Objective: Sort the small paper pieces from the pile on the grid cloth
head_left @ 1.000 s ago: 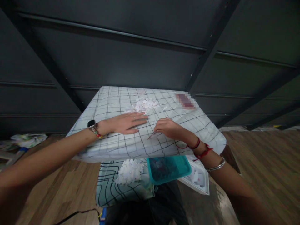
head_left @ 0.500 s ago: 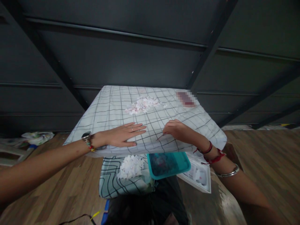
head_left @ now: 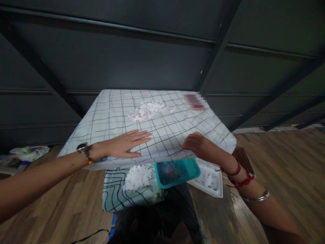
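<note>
My left hand (head_left: 124, 145) lies flat, palm down, near the front edge of a table covered with a white checked cloth (head_left: 109, 112); its fingers are spread and hold nothing. To the right, my right hand (head_left: 199, 145) is closed in a pinch just over the cloth's front edge. From its fingertips a thin dark reddish stick (head_left: 178, 152) points left; it is blurred and its exact kind is unclear. Beyond both hands, a loose heap of small white paper pieces (head_left: 148, 110) lies on the cloth, some pinkish.
Below the table edge are a teal plastic tray (head_left: 195, 168) with dark contents, another heap of white pieces (head_left: 138, 178) on a folded checked cloth (head_left: 111, 200), and a white box (head_left: 218, 193). A pixelated reddish item (head_left: 195, 102) lies at the back right. A dark panelled wall (head_left: 127, 57) stands behind.
The view has shifted slightly, moving the table left and up in the picture. My right hand has moved right and nearer the table's front edge with the stick. My left hand stays flat.
</note>
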A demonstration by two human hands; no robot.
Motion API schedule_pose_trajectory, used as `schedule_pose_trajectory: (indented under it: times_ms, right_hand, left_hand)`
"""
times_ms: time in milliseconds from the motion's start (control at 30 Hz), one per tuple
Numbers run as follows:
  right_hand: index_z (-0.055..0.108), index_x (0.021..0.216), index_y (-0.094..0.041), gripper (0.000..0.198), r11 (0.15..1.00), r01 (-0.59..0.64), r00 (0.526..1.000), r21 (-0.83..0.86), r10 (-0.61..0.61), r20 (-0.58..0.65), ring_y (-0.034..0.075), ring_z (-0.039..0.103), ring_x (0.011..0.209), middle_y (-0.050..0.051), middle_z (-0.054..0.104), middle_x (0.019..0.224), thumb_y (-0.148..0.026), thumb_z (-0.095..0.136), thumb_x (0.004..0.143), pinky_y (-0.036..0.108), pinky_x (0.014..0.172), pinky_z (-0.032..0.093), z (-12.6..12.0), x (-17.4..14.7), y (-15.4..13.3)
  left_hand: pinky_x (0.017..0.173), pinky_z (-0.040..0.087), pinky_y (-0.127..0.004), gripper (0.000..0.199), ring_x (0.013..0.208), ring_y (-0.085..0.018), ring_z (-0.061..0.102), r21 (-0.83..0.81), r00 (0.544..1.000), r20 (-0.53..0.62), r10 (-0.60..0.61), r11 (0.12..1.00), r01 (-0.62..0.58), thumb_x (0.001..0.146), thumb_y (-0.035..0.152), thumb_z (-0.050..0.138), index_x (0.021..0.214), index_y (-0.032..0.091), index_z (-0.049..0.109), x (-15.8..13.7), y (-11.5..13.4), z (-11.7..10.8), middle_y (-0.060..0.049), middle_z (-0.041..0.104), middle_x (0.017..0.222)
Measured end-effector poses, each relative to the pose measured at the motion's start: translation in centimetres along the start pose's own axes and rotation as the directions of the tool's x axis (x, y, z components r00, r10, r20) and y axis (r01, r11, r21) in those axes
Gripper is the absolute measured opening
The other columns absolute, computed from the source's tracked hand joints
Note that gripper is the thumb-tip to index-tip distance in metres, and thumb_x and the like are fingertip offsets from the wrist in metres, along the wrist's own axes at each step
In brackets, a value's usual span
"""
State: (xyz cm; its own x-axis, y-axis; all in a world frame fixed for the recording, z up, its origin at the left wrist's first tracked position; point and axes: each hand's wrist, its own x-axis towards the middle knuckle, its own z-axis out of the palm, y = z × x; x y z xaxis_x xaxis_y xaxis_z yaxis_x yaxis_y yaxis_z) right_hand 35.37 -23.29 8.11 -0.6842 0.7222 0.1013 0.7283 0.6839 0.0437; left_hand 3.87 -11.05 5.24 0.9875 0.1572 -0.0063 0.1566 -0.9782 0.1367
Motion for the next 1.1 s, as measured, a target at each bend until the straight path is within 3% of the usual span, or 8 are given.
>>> schedule_pose_trajectory:
  times_ms: [267,433,633,767,900,1000,1100]
  right_hand:
    - [0.061,0.082,-0.016,0.021,0.993,-0.046,0.998,-0.107,0.040,-0.056,0.016,0.047,0.076,0.006,0.058,0.076,-0.009,0.041,0.085,0.032,0.075,0.033,1.0,-1.5,-2.1]
    - [0.061,0.085,-0.015,0.022,0.997,-0.077,0.992,-0.018,0.075,-0.104,0.015,0.049,0.075,0.006,0.059,0.076,-0.011,0.040,0.086,0.030,0.072,0.035,-0.7,-0.2,-1.4]
    - [0.061,0.082,-0.014,0.026,0.987,-0.115,0.965,0.112,0.138,-0.224,0.016,0.052,0.078,0.006,0.060,0.078,-0.019,0.037,0.089,0.028,0.073,0.038,-2.0,6.4,3.3]
    - [0.062,0.086,-0.013,0.023,0.981,-0.164,0.965,0.107,0.182,-0.189,0.015,0.054,0.082,0.007,0.062,0.084,-0.019,0.040,0.088,0.026,0.074,0.039,-0.7,11.8,6.6]
    - [0.063,0.088,-0.013,0.024,0.981,-0.183,0.970,0.061,0.190,-0.150,0.015,0.055,0.084,0.008,0.062,0.087,-0.020,0.039,0.089,0.026,0.075,0.039,0.7,15.5,8.8]
    - [0.062,0.092,-0.013,0.024,0.986,-0.159,0.975,0.058,0.166,-0.147,0.015,0.055,0.086,0.008,0.062,0.088,-0.020,0.040,0.089,0.025,0.074,0.039,1.3,17.2,9.5]
    - [0.061,0.098,-0.015,0.025,0.991,-0.104,0.977,0.085,0.118,-0.176,0.014,0.055,0.086,0.007,0.062,0.089,-0.020,0.039,0.089,0.025,0.073,0.040,1.7,18.6,9.5]
  left_hand:
    - [0.109,0.010,-0.043,0.067,0.133,-0.025,0.011,0.023,0.999,0.044,-0.010,1.000,0.009,0.087,0.046,0.042,0.140,0.023,0.009,0.1,0.0,0.1,-0.008,0.012,0.146]
    - [0.108,0.013,-0.042,0.064,0.132,-0.026,0.016,-0.011,1.000,0.023,0.019,1.000,-0.019,0.087,0.045,0.044,0.139,0.022,0.015,0.3,-0.3,-0.3,-0.008,0.016,0.145]
    - [0.103,0.029,-0.034,0.047,0.124,-0.022,0.035,-0.045,0.994,-0.065,0.083,0.995,-0.086,0.089,0.040,0.043,0.132,0.023,0.035,1.5,-1.1,-1.8,-0.008,0.036,0.137]
    - [0.103,0.030,-0.035,0.049,0.125,-0.023,0.033,0.005,0.990,-0.067,0.123,0.992,-0.123,0.087,0.040,0.045,0.131,0.021,0.036,2.2,-2.0,-2.0,-0.009,0.035,0.137]
    - [0.094,0.040,-0.030,0.042,0.113,-0.021,0.048,0.011,0.988,-0.095,0.121,0.993,-0.120,0.090,0.036,0.040,0.128,0.019,0.040,2.5,-3.6,-1.8,-0.010,0.048,0.127]
    - [0.088,0.045,-0.029,0.035,0.102,-0.018,0.055,0.026,0.979,-0.185,0.081,0.997,-0.078,0.091,0.032,0.036,0.123,0.019,0.045,2.4,-5.3,-2.4,-0.008,0.057,0.116]
    - [0.088,0.044,-0.032,0.033,0.102,-0.018,0.055,0.036,0.950,-0.312,-0.031,0.998,0.044,0.091,0.031,0.034,0.120,0.021,0.047,1.9,-7.5,-3.3,-0.006,0.058,0.114]
